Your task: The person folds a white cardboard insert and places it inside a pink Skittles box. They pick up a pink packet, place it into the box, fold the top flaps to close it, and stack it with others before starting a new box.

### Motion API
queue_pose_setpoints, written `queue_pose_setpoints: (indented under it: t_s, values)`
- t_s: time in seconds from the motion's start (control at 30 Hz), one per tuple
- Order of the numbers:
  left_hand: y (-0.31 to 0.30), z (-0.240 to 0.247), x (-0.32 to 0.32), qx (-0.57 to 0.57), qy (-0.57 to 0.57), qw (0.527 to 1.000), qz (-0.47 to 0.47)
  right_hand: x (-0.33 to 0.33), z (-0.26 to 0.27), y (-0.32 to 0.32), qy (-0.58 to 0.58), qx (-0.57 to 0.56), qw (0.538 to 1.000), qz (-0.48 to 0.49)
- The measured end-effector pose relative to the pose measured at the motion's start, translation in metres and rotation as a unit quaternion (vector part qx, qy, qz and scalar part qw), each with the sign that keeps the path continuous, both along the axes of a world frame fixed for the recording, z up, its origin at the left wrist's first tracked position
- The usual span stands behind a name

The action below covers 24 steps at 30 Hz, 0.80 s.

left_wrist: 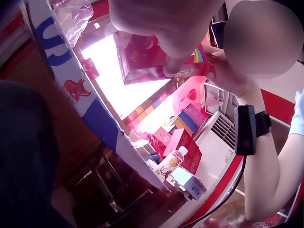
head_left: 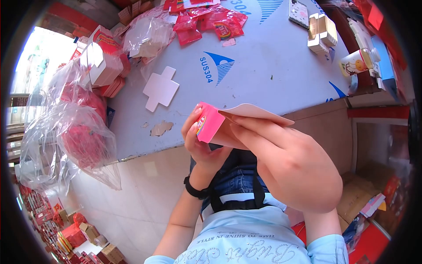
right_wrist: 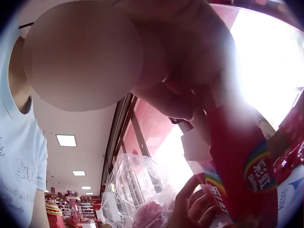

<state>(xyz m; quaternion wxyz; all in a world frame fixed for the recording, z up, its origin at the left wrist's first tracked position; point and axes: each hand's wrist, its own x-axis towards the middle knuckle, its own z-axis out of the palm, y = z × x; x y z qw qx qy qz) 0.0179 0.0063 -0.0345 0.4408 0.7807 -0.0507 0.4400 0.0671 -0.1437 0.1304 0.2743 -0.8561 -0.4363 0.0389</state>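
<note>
1. Could snag clear plastic bag [head_left: 48, 141] by swinging too far left.
2. Could dent pink carton [head_left: 213, 121] by squeezing hard with left hand [head_left: 204, 149], fingers curled round it.
3. Could drop it, held up near table [head_left: 263, 79] edge, by loosening both grips.
4. Could crease raised flap [head_left: 255, 111] by tugging unevenly with right hand [head_left: 290, 158], pinching carton.

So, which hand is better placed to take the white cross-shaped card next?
Probably the left hand: it is nearer the white card. But it also grips the pink box, so the right hand must hold that alone.
</note>
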Motion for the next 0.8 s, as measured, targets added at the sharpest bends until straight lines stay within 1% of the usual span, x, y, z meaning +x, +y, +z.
queue_pose_setpoints:
  t_s: [0.07, 0.1, 0.17, 0.3, 0.4, 0.43, 0.47, 0.5, 0.67, 0.8]
  values:
    - [0.001, -0.001, 0.000, 0.006, -0.001, 1.000, 0.002, 0.002, 0.003, -0.004, 0.048, 0.025, 0.998, 0.011]
    - [0.002, -0.002, 0.000, 0.013, -0.002, 1.000, 0.003, 0.002, 0.003, -0.004, 0.047, 0.026, 0.998, 0.011]
    - [0.003, -0.006, -0.002, 0.008, -0.002, 1.000, 0.002, 0.002, 0.004, -0.004, 0.064, 0.062, 0.996, 0.024]
    - [0.003, -0.008, -0.004, -0.001, 0.009, 1.000, 0.004, 0.001, 0.004, -0.005, 0.088, 0.080, 0.992, 0.027]
    - [0.003, -0.008, -0.003, -0.003, 0.002, 1.000, -0.006, -0.002, 0.003, -0.005, 0.084, 0.050, 0.995, 0.015]
    - [0.003, -0.011, -0.004, -0.003, 0.003, 1.000, -0.007, -0.003, 0.000, -0.002, 0.044, 0.037, 0.998, 0.016]
    - [0.003, -0.017, -0.007, -0.046, 0.034, 0.998, -0.014, -0.004, -0.001, 0.000, 0.004, 0.023, 1.000, 0.017]
    - [0.003, -0.021, -0.008, -0.089, 0.064, 0.994, -0.021, -0.005, -0.001, 0.001, 0.004, 0.023, 1.000, 0.016]
    - [0.009, -0.034, -0.011, -0.067, 0.089, 0.994, -0.013, -0.009, 0.004, 0.003, 0.043, -0.048, 0.997, 0.053]
    - [0.012, -0.032, -0.010, -0.047, 0.114, 0.992, -0.002, -0.010, 0.005, 0.004, 0.067, -0.043, 0.995, 0.063]
